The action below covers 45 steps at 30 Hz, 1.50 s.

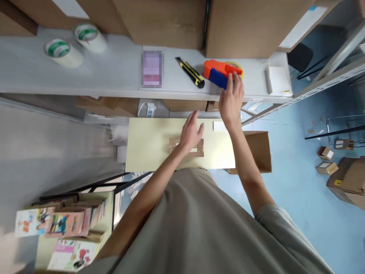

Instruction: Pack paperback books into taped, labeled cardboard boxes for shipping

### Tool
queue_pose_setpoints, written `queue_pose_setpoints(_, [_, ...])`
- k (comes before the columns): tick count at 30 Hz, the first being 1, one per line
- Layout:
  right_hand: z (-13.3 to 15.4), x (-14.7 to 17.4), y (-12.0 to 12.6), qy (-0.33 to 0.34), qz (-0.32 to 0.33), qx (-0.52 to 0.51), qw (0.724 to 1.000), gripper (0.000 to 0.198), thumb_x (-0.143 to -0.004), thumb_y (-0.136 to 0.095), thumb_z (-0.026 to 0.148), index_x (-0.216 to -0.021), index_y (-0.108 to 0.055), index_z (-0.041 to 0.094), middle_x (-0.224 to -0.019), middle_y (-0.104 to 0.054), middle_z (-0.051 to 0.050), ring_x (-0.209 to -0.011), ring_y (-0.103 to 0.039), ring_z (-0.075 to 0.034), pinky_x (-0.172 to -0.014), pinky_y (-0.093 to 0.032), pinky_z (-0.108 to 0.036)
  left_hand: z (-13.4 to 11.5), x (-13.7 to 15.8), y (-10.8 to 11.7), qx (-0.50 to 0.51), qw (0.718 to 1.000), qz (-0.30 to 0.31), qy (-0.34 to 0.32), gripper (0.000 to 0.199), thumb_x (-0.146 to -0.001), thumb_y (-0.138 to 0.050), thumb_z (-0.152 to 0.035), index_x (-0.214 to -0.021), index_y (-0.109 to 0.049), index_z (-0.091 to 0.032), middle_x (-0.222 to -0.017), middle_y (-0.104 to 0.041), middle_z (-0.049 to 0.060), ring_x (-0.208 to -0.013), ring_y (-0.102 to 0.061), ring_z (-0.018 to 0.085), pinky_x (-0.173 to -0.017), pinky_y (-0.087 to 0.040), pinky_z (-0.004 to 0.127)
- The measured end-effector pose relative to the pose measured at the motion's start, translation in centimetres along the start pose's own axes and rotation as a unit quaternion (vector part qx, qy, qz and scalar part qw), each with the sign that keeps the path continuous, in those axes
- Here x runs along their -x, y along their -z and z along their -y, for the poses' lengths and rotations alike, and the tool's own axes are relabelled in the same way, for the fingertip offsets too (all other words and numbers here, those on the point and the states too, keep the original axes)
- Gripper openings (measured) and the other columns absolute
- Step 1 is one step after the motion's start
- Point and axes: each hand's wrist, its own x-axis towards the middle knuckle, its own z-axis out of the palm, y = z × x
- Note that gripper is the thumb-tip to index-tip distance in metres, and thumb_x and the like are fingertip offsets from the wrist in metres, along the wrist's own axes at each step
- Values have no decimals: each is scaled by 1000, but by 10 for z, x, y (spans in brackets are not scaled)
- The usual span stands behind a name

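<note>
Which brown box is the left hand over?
The small taped box on the pale yellow table, below the left hand. It's the only brown box lying on that table.

The floor (302, 198) at right is blue; the table (148, 144), cream.

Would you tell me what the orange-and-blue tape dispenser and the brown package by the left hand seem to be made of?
Tape dispenser: probably smooth moulded plastic, given its bright, even colours. Package: likely cardboard, given its brown, boxy form; too small to say whether matt or shiny.
</note>
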Motion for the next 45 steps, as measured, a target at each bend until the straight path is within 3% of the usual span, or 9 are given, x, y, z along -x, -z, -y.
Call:
queue_pose_setpoints(3, [14,94,-27,-76,42,-12,996,71,-122,-9,44,-189,-21,22,-187,-37,-21,-178,-36,-38,-135,-44,-72,61,63,30,-40,981,-30,188,57,-109,-69,-39,-161,-61,-16,-165,-67,23,-157,-63,37,-136,-49,52])
queue_pose_setpoints(6, [40,184,-60,-185,177,-42,966,73,-123,-14,46,-183,-32,8,-176,-55,-31,-165,-57,-38,-130,-54,-57,99,120,52,-78,927,6,367,43,-107,-69,-40,-142,-70,-15,-138,-80,23,-138,-75,38,-120,-59,50])
queue_pose_setpoints(10, [70,239,-96,-272,316,-71,906,66,-124,-27,47,-174,-42,6,-155,-74,-29,-136,-78,-39,-111,-61,-45,99,153,45,-94,905,109,399,38,-112,-61,-47,-130,-73,-16,-120,-84,21,-119,-81,39,-104,-60,45])
queue_pose_setpoints(15, [78,235,-118,-312,289,-2,905,74,-121,-42,64,-170,-47,8,-142,-80,-28,-124,-81,-38,-99,-58,-38,88,146,16,-173,897,104,392,78,-104,-73,-68,-148,-65,-5,-131,-80,34,-122,-79,50,-102,-58,49])
queue_pose_setpoints(20, [66,238,-131,-331,277,-9,902,63,-125,-24,54,-137,-74,18,-104,-86,-15,-98,-80,-31,-86,-51,-31,108,146,24,-146,914,67,373,38,-113,-64,-55,-109,-80,-21,-99,-85,17,-102,-80,37,-90,-53,38])
queue_pose_setpoints(24, [51,245,-131,-325,268,-45,906,73,-125,-16,54,-126,-79,18,-91,-82,-11,-88,-75,-27,-80,-51,-30,124,149,41,-87,922,92,366,38,-116,-57,-48,-100,-82,-23,-92,-84,11,-96,-78,31,-86,-51,33])
queue_pose_setpoints(31, [44,247,-114,-326,140,-155,922,54,-117,-46,49,-143,-75,12,-144,-77,-25,-119,-77,-27,-96,-64,-36,131,156,56,49,925,66,371,30,-104,-73,-32,-129,-84,-19,-131,-86,13,-102,-82,25,-98,-63,34])
queue_pose_setpoints(41, [76,214,-118,-336,84,-158,925,42,-111,-55,35,-134,-80,10,-140,-79,-22,-117,-80,-27,-99,-66,-36,148,127,83,70,963,27,258,28,-103,-74,-19,-128,-87,-16,-126,-81,13,-103,-82,21,-105,-66,34])
queue_pose_setpoints(45, [87,210,-135,-356,94,-174,913,42,-108,-55,28,-138,-78,10,-148,-78,-23,-117,-79,-25,-99,-66,-36,164,124,94,64,955,39,286,26,-101,-75,-17,-125,-87,-17,-127,-83,12,-107,-84,22,-109,-66,35])
